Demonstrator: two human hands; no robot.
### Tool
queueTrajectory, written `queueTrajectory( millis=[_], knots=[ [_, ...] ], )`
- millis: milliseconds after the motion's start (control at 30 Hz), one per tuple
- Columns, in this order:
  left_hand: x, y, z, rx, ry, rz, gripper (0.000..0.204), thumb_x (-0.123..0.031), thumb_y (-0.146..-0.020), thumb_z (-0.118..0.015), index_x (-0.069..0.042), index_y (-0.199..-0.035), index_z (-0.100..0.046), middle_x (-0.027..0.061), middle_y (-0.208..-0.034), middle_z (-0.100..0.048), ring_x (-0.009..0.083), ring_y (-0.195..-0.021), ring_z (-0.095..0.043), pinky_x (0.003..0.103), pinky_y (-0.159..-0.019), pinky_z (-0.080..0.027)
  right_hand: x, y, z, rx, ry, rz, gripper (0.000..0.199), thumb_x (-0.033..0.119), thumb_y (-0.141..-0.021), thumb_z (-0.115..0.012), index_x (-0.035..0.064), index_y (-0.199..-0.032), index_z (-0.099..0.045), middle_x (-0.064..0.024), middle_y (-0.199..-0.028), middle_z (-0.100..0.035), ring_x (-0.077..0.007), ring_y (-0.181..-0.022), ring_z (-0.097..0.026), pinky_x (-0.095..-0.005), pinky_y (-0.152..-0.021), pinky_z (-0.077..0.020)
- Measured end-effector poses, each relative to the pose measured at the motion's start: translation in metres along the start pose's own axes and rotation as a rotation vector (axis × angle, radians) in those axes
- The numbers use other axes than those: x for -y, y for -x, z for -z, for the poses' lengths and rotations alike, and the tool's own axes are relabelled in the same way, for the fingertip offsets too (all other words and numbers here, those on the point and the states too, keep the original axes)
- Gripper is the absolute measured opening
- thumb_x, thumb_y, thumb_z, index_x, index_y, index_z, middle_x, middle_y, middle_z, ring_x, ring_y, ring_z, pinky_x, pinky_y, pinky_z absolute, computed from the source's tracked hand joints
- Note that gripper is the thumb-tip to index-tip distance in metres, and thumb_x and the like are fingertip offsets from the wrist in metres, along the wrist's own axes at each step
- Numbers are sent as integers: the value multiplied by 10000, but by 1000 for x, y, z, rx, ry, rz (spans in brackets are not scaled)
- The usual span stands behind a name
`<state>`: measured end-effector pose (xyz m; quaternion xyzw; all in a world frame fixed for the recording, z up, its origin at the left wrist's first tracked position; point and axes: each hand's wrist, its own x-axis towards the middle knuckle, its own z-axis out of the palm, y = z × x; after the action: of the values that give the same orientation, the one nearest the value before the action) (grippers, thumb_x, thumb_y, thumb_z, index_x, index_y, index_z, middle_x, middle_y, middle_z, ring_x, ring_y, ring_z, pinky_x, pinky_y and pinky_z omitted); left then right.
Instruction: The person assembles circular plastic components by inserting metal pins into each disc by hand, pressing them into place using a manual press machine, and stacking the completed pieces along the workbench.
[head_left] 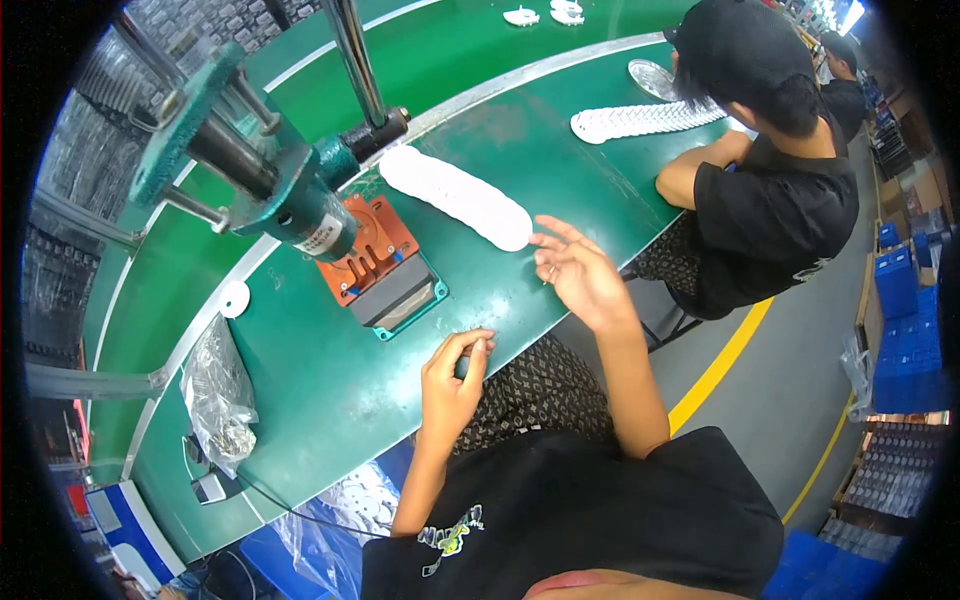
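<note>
My right hand (583, 279) is raised over the table's near edge, fingers apart and nothing visible in them. Its fingertips are close to the near end of a long overlapping row of thin white discs (455, 195) on the green table. My left hand (455, 378) is at the table edge, its fingers curled in toward the thumb. Whatever it may hold is hidden. Ahead of it stands a teal hand press (290, 205) over an orange slotted fixture plate (372, 243) with a dark grey block (395, 292) at its near side.
A clear plastic bag of small metal parts (222, 400) and a single white disc (234, 299) lie on the left. Below the table edge is a bag of white discs (360, 500). A co-worker (770, 190) sits at the right beside another disc row (645, 120).
</note>
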<state>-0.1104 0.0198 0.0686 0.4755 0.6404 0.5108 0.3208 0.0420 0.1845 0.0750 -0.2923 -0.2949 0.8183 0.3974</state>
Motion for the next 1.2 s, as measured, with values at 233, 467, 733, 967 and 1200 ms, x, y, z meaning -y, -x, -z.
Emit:
queueTrajectory(
  millis=[233,467,733,967,1200],
  knots=[
    [3,2,-2,-61,74,49,120,-29,-915,-578,21,-983,-664,116,-898,-697,172,-819,-681,282,-739,-514,1,19,-4,269,-300,-117,626,-184,-722,-449,-138,-1342,-373,-276,-1326,-466,-354,-1280,-453,-436,-1121,-342],
    [8,-19,113,-691,-336,-185,205,-59,-931,-559,21,-1118,-586,134,-1065,-617,210,-1003,-592,346,-876,-481,-16,29,-16,308,-136,-76,550,-96,-846,-565,-146,-1349,-348,-290,-1331,-467,-343,-1282,-463,-405,-1121,-364],
    [71,-98,265,-471,-1413,96,467,-220,-902,-589,32,-1286,-503,331,-1389,-385,473,-1267,-390,485,-1061,-359,-45,16,-16,199,-61,-197,270,32,-909,-613,-67,-1137,-507,-303,-1183,-574,-350,-1078,-625,-440,-961,-521],
    [50,-28,175,-175,-1233,38,498,-253,-977,-454,39,-1379,-418,228,-1482,-327,426,-1276,-377,456,-1070,-334,-55,16,-10,216,-115,-56,166,77,-920,-623,-7,-1055,-577,-199,-1099,-641,-237,-1012,-632,-362,-953,-492],
    [5,31,104,-169,-1028,115,489,-161,-919,-583,19,-1354,-450,214,-1393,-423,387,-1211,-451,431,-1018,-381,-55,13,-19,145,-140,-65,253,-23,-926,-500,-58,-1176,-483,-265,-1269,-534,-324,-1200,-542,-409,-1068,-423]
  ],
)
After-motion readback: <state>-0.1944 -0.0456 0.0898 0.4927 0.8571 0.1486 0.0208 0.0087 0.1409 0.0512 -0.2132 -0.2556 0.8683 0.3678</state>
